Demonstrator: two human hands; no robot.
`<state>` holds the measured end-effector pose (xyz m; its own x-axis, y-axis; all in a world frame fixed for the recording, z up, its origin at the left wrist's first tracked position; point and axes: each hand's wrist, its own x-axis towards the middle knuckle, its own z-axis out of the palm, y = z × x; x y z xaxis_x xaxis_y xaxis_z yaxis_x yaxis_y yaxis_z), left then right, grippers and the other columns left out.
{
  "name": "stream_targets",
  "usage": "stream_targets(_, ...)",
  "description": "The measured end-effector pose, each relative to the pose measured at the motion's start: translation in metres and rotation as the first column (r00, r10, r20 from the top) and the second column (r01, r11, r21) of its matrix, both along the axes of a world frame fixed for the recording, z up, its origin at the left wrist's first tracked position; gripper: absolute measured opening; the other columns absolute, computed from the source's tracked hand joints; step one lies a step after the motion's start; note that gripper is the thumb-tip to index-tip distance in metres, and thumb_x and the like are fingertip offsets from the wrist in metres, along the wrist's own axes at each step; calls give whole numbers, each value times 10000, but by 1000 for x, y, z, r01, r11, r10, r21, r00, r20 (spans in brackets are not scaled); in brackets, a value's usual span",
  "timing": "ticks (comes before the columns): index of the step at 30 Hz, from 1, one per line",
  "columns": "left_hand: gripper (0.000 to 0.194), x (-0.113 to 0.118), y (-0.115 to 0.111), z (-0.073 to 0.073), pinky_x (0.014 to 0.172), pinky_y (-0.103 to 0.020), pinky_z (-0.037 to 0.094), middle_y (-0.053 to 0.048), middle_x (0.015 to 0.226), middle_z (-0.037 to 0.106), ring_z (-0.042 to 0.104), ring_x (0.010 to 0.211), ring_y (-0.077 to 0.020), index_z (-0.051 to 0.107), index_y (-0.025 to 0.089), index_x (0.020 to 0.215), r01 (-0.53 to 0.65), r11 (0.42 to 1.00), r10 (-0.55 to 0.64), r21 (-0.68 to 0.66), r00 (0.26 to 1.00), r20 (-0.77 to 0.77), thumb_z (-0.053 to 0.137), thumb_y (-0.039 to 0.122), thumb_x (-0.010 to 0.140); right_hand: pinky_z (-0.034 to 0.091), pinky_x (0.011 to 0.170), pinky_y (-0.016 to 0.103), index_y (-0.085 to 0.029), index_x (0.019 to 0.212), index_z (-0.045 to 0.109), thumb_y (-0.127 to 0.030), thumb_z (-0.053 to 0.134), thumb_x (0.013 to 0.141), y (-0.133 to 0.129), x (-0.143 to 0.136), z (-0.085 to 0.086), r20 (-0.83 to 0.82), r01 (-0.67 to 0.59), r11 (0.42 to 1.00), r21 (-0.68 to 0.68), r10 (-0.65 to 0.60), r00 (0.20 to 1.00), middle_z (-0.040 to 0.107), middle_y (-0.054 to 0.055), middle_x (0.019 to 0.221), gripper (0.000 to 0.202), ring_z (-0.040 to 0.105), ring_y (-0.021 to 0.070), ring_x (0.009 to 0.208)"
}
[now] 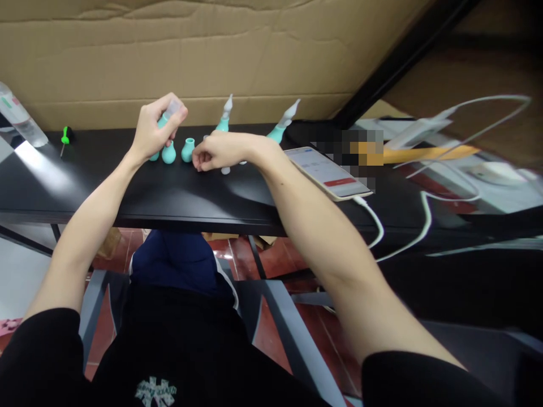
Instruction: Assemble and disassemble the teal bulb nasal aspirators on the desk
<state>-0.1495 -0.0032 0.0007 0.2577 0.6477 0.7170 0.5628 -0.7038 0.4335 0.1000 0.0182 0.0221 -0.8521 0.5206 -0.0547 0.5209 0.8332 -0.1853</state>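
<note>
My left hand [158, 127] is wrapped round a teal bulb with a clear tip [173, 107], raised above the black table. Just below it stands a teal bulb [168, 152]; part of another shows beside it. An open-necked teal bulb [188, 150] is next to the curled fingers of my right hand [212, 152], which rests low at the table. Whatever those fingers may hold is hidden. Behind my right wrist stands a teal bulb with a clear nozzle [228, 107]. Farther right, a similar one [278, 131] leans to the right. Small clear pieces [225, 169] lie under my right hand.
A phone [333, 175] with a white cable [373, 220] lies right of my right forearm. On the left are a clear bottle [21, 116] and a green-handled screwdriver [65, 135]. Cardboard [190, 62] stands behind the black table [127, 192]. Blurred papers and cables lie far right.
</note>
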Motion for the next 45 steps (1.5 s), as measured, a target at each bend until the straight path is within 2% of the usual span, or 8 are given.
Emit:
stream_targets(5, 922, -9, 13, 5, 610, -444, 562, -31, 776, 819, 772, 660, -266, 691, 373, 1485, -23, 1000, 24, -10, 998, 66, 254, 1065, 1060, 678, 954, 392, -229, 1053, 927, -130, 742, 966, 7, 7, 1, 30, 19, 1000, -2, -19, 999, 952, 63, 1042, 227, 916, 276, 986)
stream_targets(8, 776, -10, 10, 8, 612, -405, 548, 35, 783, 804, 647, 587, -175, 669, 374, 1369, -19, 1000, 19, -3, 994, 108, 377, 1022, 1057, 682, 934, 408, -242, 1059, 943, -196, 774, 973, 15, 14, -1, 54, 39, 999, 18, -40, 998, 952, 59, 1023, 195, 915, 291, 971)
stream_targets(14, 488, -7, -6, 6, 914, -506, 673, -114, 1170, 928, 896, 1121, -329, 782, 301, 1423, -56, 980, 134, 189, 892, -431, 585, 617, 1108, 686, 942, 421, -249, 1157, 970, -319, 797, 996, 25, 29, 2, 76, 71, 997, 33, -73, 994, 955, 61, 1042, 246, 902, 301, 979)
stream_targets(19, 554, -1, -5, 2, 1006, -498, 695, -123, 1287, 918, 916, 1203, -367, 730, 299, 1583, -88, 980, 164, 179, 866, -472, 656, 461, 1058, 669, 1102, 456, -225, 1179, 936, -337, 726, 1054, 14, 37, 11, -215, 147, 986, 74, -128, 968, 958, 111, 1151, 268, 891, 326, 1072)
stream_targets(23, 635, -2, 9, -3, 1070, -500, 695, -90, 1221, 904, 900, 1176, -359, 676, 320, 1647, -64, 979, 148, 194, 875, -460, 719, 451, 1028, 707, 1044, 477, -284, 1378, 848, -574, 590, 1163, -7, 31, 16, -528, 164, 985, -56, -169, 832, 951, 117, 1284, 443, 889, 357, 1132)
stream_targets(29, 634, -4, 28, -13, 1222, -588, 631, -124, 1336, 857, 868, 1283, -389, 661, 277, 1629, 40, 991, 26, 127, 876, -482, 742, 512, 1045, 690, 1051, 490, -333, 1522, 804, -923, 560, 1112, -30, 13, 20, -372, 311, 950, -14, -294, 880, 951, 98, 1297, 759, 869, 418, 1274)
stream_targets(37, 628, -1, 9, -4, 1260, -547, 610, -171, 1377, 844, 832, 1412, -401, 646, 286, 1635, -50, 988, 103, 147, 920, -378, 725, 605, 1100, 649, 1121, 585, -330, 1742, 665, -898, 631, 1078, -29, 14, 21, -383, 165, 971, 172, -88, 919, 859, 175, 1525, 874, 809, 459, 1341)
stream_targets(45, 353, -10, 15, -6, 991, -472, 642, -123, 1119, 888, 871, 1216, -376, 798, 260, 1234, -29, 990, 84, 139, 909, -407, 741, 564, 1066, 552, 1294, 572, -315, 1676, 681, -635, 479, 1176, -23, 14, 17, -281, 230, 962, 144, -184, 942, 858, 157, 1526, 626, 732, 450, 1463)
